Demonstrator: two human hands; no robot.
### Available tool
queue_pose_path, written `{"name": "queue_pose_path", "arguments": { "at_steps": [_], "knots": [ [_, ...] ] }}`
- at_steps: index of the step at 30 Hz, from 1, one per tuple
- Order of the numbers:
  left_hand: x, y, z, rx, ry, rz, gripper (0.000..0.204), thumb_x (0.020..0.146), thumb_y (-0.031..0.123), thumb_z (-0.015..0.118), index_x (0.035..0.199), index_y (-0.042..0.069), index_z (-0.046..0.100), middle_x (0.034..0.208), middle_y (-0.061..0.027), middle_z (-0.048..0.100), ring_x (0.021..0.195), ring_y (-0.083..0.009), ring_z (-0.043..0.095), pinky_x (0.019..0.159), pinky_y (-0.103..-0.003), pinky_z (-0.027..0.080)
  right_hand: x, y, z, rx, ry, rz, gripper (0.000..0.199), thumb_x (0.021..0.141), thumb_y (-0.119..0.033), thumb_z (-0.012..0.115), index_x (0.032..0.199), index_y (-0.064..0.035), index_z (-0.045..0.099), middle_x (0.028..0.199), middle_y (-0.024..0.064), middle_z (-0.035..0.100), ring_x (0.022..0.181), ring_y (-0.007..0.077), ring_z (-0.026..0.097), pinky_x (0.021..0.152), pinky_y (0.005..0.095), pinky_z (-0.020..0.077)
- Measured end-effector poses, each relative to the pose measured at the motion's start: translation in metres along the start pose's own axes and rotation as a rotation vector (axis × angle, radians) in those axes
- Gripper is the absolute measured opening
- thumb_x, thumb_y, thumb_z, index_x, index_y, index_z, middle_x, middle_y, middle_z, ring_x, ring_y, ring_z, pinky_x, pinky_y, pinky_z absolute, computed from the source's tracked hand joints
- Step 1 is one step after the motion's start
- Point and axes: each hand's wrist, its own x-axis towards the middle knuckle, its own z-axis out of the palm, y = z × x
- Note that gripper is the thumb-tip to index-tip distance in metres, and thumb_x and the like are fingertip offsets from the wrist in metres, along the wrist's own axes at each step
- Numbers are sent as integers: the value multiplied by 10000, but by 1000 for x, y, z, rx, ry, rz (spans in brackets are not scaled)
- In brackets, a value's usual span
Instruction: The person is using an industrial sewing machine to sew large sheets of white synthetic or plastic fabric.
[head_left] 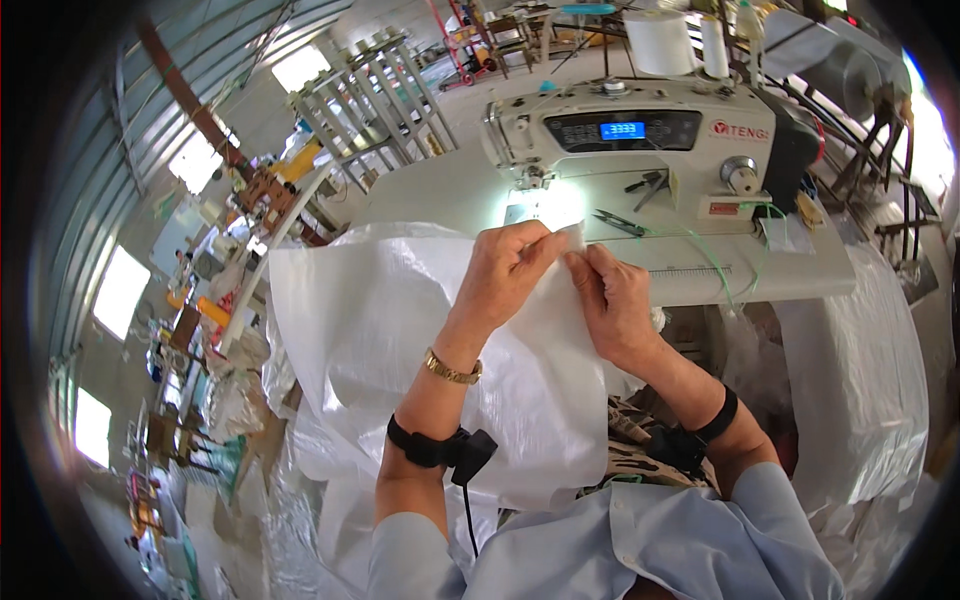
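A large sheet of shiny white woven plastic (400, 330) spreads over the table's front edge and down across my lap. Its upper right corner is pinched in my left hand (508, 262), fingers closed on the edge. Close beside it, my right hand (612, 300) is also closed, thumb against fingers, at the same edge. Both hands are just in front of the lit needle area of a white sewing machine (630, 135). Thread snips (620, 223) lie on the table to the right of my hands. Whether the edge is folded between my fingers is hard to make out.
The pale sewing table (420, 195) carries a dark small tool (650, 187) and loose green thread (715, 255). White thread cones (660, 43) stand behind the machine. More white plastic (855, 370) hangs at the right. A metal rack (375, 105) stands at the far left.
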Motion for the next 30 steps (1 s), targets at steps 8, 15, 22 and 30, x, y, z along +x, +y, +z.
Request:
{"name": "queue_pose_path", "arguments": {
  "at_steps": [8, 15, 22, 30],
  "knots": [
    [0, -30, 9, -87, -31, -98, 312, 939, 189, 629, 755, -56, 570, 573, -9, 332, 561, -78, 301, 486, -292, 275, -20, 17, 23, -230, -50, -206, 527, 886, 0, 569, 1371, 70, 374, 883, 191, 656, 709, 334, 659, 612, 387, 523],
    [-9, -44, 12, -230, -53, -161, 328, 955, 221, 589, 789, -62, 594, 564, -28, 317, 551, -78, 308, 486, -287, 296, -25, 22, 29, -501, -267, -189, 623, 890, -36, 562, 1434, 70, 275, 849, 155, 625, 689, 283, 642, 557, 359, 497],
    [-5, -59, 6, -105, -57, -53, 292, 948, 203, 581, 797, -47, 569, 574, -87, 371, 547, -133, 321, 514, -330, 332, -37, 29, 35, -539, -257, -187, 627, 899, -43, 563, 1441, 65, 265, 889, 145, 637, 695, 272, 644, 568, 353, 501],
    [1, -53, -1, -22, 0, -38, 284, 949, 190, 592, 820, -53, 522, 629, -146, 436, 574, -213, 351, 561, -373, 358, 5, 45, 34, 430, -228, 315, 404, 991, -343, 556, 1195, 2, 608, 820, 28, 623, 663, 106, 526, 644, 271, 472]
  ]
}}
